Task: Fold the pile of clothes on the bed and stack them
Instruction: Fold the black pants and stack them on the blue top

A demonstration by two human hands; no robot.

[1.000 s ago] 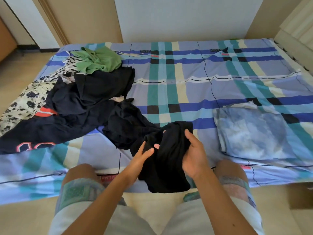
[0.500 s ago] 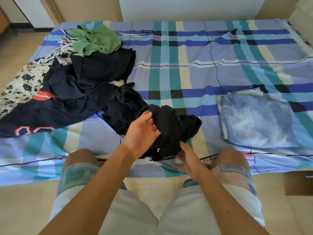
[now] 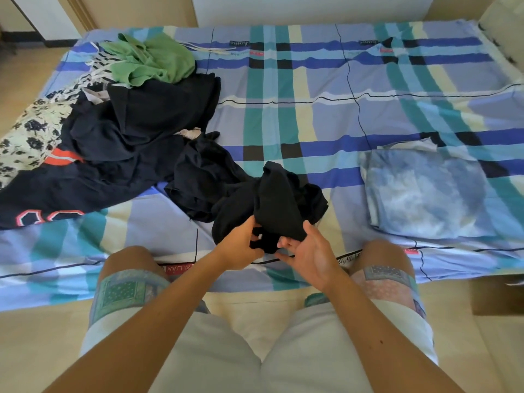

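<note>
A crumpled black garment point(image 3: 278, 202) lies bunched at the bed's near edge, trailing left toward the pile. My left hand point(image 3: 241, 245) and my right hand point(image 3: 309, 251) both grip its lower edge, fingers pinched into the cloth. The unfolded pile sits on the left: a dark navy garment with red lettering point(image 3: 93, 171), a green top point(image 3: 153, 59) behind it, and a floral white piece point(image 3: 31, 137) at the far left. On the right rests a folded blue tie-dye garment point(image 3: 425, 194), flat on the bed.
The bed point(image 3: 312, 103) wears a plaid blue, teal and yellow sheet. My knees in patterned shorts press against its near edge. A brown cardboard box point(image 3: 496, 296) stands on the floor at the right. A wall runs behind the bed.
The black garment was lowered from in front of me onto the bed. My left hand came off its top and my right from under it; both now grip its near edge.
</note>
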